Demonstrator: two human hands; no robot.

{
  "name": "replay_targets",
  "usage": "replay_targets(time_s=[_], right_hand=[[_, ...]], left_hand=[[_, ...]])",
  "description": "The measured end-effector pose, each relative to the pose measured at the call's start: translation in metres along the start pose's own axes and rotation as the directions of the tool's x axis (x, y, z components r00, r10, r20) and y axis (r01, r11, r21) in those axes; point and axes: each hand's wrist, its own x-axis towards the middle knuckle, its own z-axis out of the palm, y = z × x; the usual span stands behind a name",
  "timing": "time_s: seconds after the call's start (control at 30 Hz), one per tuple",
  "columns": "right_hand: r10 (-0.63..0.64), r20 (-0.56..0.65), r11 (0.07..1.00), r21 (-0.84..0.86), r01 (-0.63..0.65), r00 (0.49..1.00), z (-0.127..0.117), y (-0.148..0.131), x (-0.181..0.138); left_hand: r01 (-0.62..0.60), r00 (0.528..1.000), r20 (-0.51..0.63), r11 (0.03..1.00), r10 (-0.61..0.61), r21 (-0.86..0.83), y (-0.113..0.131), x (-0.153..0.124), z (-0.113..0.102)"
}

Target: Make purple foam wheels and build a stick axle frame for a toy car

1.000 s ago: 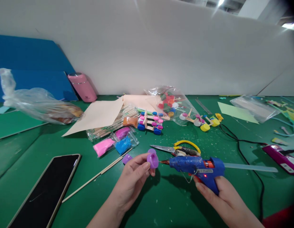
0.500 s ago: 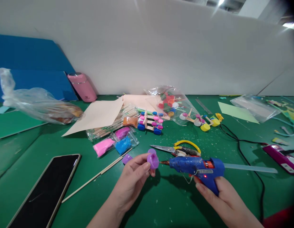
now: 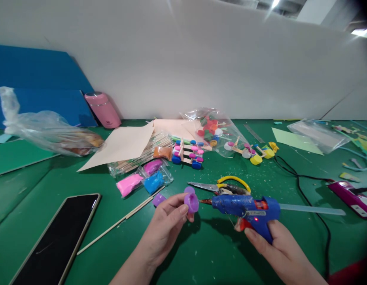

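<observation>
Between thumb and fingers, my left hand (image 3: 168,223) pinches a purple bottle cap (image 3: 193,202), its hollow side turned toward the right. A second purple cap shows just behind it, and another purple cap (image 3: 158,199) lies on the table by my knuckles. My right hand (image 3: 278,245) grips a blue hot glue gun (image 3: 245,208) by its handle, with fingers around the red trigger. The nozzle points left, very close to the held cap; whether they touch I cannot tell. A clear glue stick (image 3: 314,208) juts from the gun's back, and a red light glows on its side.
Yellow-handled scissors (image 3: 231,185) lie just behind the gun. A phone (image 3: 55,237) and thin wooden sticks (image 3: 121,219) are at left. Clay packets (image 3: 154,182), small stick-and-cap models (image 3: 188,154) and a bag of caps (image 3: 213,128) lie farther back. A black cord (image 3: 312,202) runs to a purple power strip (image 3: 352,198).
The fingers on the glue gun's trigger have shifted, and more of the red trigger shows. The gun and the purple cap have barely moved.
</observation>
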Motion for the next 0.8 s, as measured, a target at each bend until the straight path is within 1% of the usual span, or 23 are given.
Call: replay_targets(time_s=[0.13, 0.17, 0.23, 0.3, 0.37, 0.4, 0.43, 0.53, 0.67, 0.73, 0.8], right_hand=[[0.062, 0.006, 0.977, 0.203, -0.062, 0.998, -0.002, 0.000, 0.004], [0.072, -0.018, 0.971, 0.232, -0.066, 0.997, -0.004, 0.002, 0.007], [0.098, -0.125, 0.973, 0.221, -0.069, 0.987, -0.013, 0.008, 0.016], [0.133, -0.249, 0.989, 0.093, -0.113, 0.959, -0.026, 0.017, 0.029], [0.134, -0.326, 0.973, -0.134, -0.186, 0.936, -0.039, 0.029, 0.045], [0.105, -0.335, 0.938, -0.281, -0.205, 0.936, -0.045, 0.035, 0.052], [0.095, -0.327, 0.921, -0.330, -0.208, 0.940, -0.049, 0.042, 0.059], [0.103, -0.353, 0.878, -0.406, -0.252, 0.930, -0.056, 0.062, 0.075], [0.085, -0.452, 0.830, -0.461, -0.314, 0.888, -0.059, 0.079, 0.084], [0.040, -0.488, 0.813, -0.491, -0.312, 0.872, -0.059, 0.080, 0.085], [-0.042, -0.511, 0.802, -0.530, -0.276, 0.859, -0.053, 0.070, 0.084]], left_hand=[[0.014, 1.000, -0.025, 1.000, -0.014, 0.008, 0.000, -0.001, 0.001], [0.019, 0.999, -0.035, 1.000, -0.019, 0.011, 0.000, -0.001, 0.002], [0.027, 0.998, -0.050, 0.999, -0.027, 0.016, 0.001, 0.000, 0.003], [0.029, 0.998, -0.063, 0.999, -0.027, 0.020, 0.001, 0.001, 0.003], [0.021, 0.997, -0.073, 0.999, -0.019, 0.024, 0.001, 0.001, 0.003], [0.015, 0.997, -0.080, 1.000, -0.013, 0.027, 0.001, 0.001, 0.002], [0.008, 0.996, -0.087, 0.999, -0.005, 0.032, 0.002, 0.001, 0.002], [-0.027, 0.993, -0.110, 0.999, 0.032, 0.045, 0.005, 0.001, 0.000], [-0.090, 0.988, -0.120, 0.995, 0.093, 0.037, 0.011, 0.002, -0.002], [-0.112, 0.985, -0.129, 0.993, 0.114, 0.023, 0.013, 0.002, -0.004], [-0.133, 0.979, -0.153, 0.991, 0.132, 0.007, 0.015, 0.002, -0.005]])
